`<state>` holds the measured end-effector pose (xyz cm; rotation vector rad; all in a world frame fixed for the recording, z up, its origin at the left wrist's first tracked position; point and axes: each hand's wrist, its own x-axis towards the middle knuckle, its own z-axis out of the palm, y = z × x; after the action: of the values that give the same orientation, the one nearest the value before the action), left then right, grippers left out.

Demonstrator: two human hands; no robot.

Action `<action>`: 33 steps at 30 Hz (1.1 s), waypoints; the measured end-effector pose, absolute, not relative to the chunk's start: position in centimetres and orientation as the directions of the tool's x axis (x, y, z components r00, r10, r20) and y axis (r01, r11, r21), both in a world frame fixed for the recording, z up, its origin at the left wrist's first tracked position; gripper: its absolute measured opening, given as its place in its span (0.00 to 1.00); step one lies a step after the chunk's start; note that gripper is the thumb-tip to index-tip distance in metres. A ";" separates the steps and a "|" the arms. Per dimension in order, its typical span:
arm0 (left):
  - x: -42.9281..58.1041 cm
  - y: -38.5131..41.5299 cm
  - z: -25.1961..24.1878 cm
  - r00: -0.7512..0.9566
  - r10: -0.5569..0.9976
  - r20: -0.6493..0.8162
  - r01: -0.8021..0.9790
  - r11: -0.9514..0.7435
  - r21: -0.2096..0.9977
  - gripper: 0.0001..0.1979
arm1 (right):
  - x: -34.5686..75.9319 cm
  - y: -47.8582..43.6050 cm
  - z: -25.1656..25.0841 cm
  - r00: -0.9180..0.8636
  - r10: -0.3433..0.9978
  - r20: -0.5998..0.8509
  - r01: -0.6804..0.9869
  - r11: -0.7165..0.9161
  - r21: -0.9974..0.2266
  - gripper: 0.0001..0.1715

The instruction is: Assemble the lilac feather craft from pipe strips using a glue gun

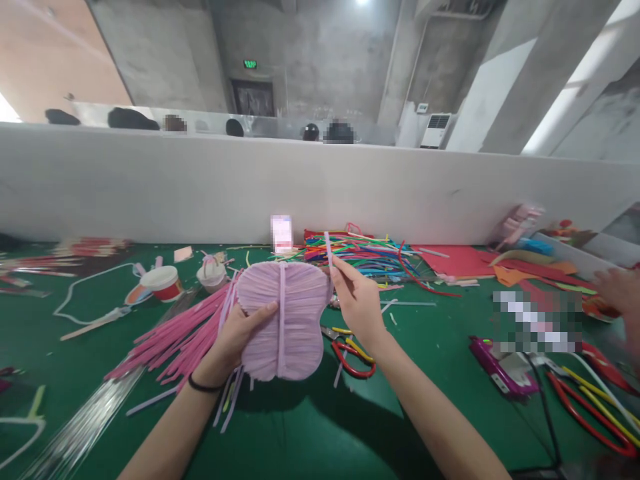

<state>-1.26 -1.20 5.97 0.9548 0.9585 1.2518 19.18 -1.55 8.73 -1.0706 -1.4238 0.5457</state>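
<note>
A flat lilac piece with a wavy outline, made of fuzzy pipe cleaners laid side by side with one strip down its middle, is held up above the table. My left hand grips it from the left, the thumb on its front and the fingers hidden behind. At its upper right edge, my right hand pinches a short lilac pipe cleaner that points upward. Whether that strip is joined to the piece I cannot tell. Red-handled scissors lie on the table below my right hand.
Pink pipe cleaners fan out at the left beside clear thin rods. A multicoloured pile lies by the white partition. A purple device and more scissors sit right, near another person's hand.
</note>
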 end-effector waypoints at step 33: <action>-0.8 -2.0 6.6 0.270 0.952 -0.145 -0.209 0.205 0.956 0.27 | 23.2 -2.5 9.6 -0.211 0.892 0.401 0.230 0.444 -0.866 0.24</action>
<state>-0.80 -2.03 6.63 1.0201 0.9348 0.9999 23.16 -2.47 9.56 -0.9776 -1.7027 0.8337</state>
